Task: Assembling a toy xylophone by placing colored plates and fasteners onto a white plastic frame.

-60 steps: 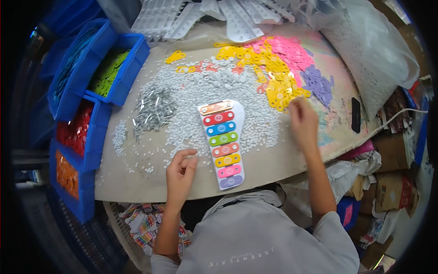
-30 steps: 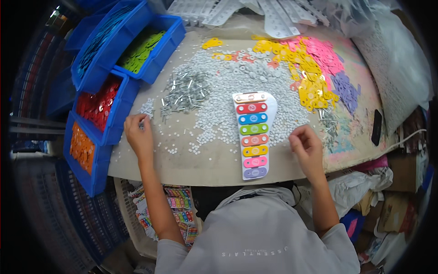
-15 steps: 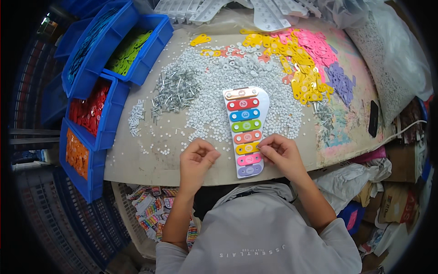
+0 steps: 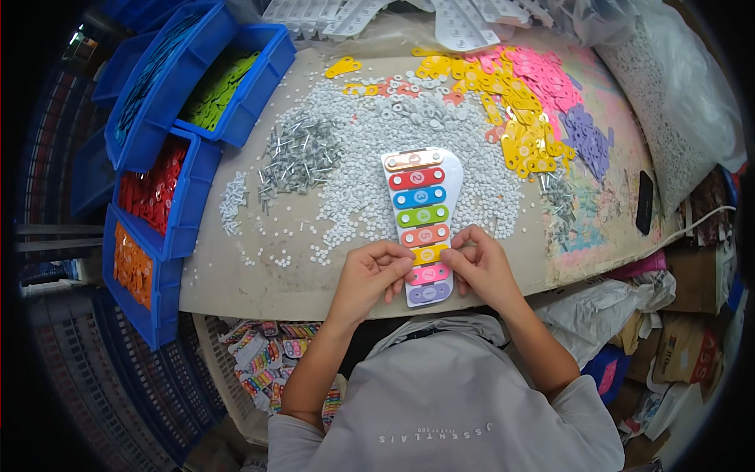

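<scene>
A toy xylophone (image 4: 456, 169) with a white base and a column of coloured bars lies near the table's front edge. My left hand (image 4: 373, 275) pinches thumb and forefinger together at the left end of the yellow bar (image 4: 427, 254). At that bar's right end my right hand (image 4: 484, 266) also has its fingertips closed, touching the toy. Whatever small part either hand pinches is hidden. White caps show on the ends of the upper bars, while the pink bar (image 4: 429, 273) and purple bar (image 4: 429, 293) show bare holes.
Small white washers (image 4: 370, 157) cover the table's middle, with metal pins (image 4: 299, 153) to their left. Loose yellow bars (image 4: 527, 145), pink bars (image 4: 543, 79) and purple bars (image 4: 587, 141) lie right. Blue bins (image 4: 206, 177) line the left; a black phone (image 4: 645, 203) lies far right.
My left hand has moved right, from beside the toy to the left end of the yellow bar. My right hand stays at the bar's other end.
</scene>
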`<action>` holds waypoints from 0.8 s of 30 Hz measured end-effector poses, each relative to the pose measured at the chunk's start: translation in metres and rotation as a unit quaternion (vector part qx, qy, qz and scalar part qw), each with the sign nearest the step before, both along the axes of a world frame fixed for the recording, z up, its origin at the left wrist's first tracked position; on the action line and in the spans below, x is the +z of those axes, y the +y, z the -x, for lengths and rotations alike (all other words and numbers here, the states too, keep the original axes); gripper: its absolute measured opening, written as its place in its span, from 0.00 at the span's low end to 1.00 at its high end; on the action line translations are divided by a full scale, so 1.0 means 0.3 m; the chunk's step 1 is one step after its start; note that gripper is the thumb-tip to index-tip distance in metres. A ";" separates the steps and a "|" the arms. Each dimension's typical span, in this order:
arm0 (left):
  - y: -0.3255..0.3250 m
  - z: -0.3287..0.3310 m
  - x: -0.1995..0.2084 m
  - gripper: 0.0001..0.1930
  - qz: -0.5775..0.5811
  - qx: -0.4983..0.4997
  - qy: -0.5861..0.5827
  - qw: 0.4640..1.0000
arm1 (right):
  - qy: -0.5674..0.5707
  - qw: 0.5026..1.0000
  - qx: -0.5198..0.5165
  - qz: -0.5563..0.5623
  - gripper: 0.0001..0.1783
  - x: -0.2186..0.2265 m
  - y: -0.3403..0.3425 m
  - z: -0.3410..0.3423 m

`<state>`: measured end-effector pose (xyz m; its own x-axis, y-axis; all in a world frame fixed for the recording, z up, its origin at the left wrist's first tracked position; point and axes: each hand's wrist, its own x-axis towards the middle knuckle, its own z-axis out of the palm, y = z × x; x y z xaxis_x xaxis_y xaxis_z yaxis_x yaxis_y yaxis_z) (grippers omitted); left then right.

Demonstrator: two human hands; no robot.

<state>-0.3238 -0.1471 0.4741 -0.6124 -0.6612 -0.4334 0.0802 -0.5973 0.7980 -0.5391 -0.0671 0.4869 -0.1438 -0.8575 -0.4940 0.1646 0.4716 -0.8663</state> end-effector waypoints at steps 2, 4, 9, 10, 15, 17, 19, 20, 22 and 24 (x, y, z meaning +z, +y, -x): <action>-0.003 0.006 0.001 0.11 0.004 -0.010 -0.009 1.000 | 0.006 1.000 0.009 -0.004 0.15 -0.005 -0.001 0.003; -0.007 0.012 0.004 0.21 0.060 -0.014 -0.062 0.996 | 0.003 1.000 0.021 -0.017 0.15 0.003 -0.010 0.012; -0.041 0.031 0.029 0.30 0.134 -0.083 -0.150 0.976 | -0.008 0.997 0.059 -0.039 0.14 0.019 -0.028 0.024; -0.051 0.035 0.041 0.30 0.116 -0.110 -0.150 0.976 | -0.012 0.997 0.068 -0.026 0.14 0.022 -0.030 0.024; -0.068 0.031 0.002 0.31 0.078 -0.107 -0.097 0.987 | -0.042 0.994 0.098 -0.022 0.14 0.011 -0.038 0.023; -0.070 0.035 0.008 0.31 0.086 -0.115 -0.115 0.983 | -0.029 0.995 0.087 -0.028 0.13 0.014 -0.036 0.022; -0.079 0.042 0.013 0.31 0.091 -0.129 -0.118 0.980 | -0.028 0.995 0.097 -0.026 0.12 0.010 -0.039 0.024; -0.079 0.040 0.006 0.30 0.106 -0.133 -0.123 0.978 | -0.029 0.995 0.092 -0.021 0.12 0.005 -0.034 0.021; -0.082 0.048 0.012 0.29 0.102 -0.128 -0.121 0.979 | -0.030 0.996 0.087 -0.015 0.12 0.000 -0.036 0.019; -0.083 0.051 0.015 0.29 0.099 -0.123 -0.116 0.981 | -0.020 0.996 0.090 -0.010 0.11 0.004 -0.039 0.017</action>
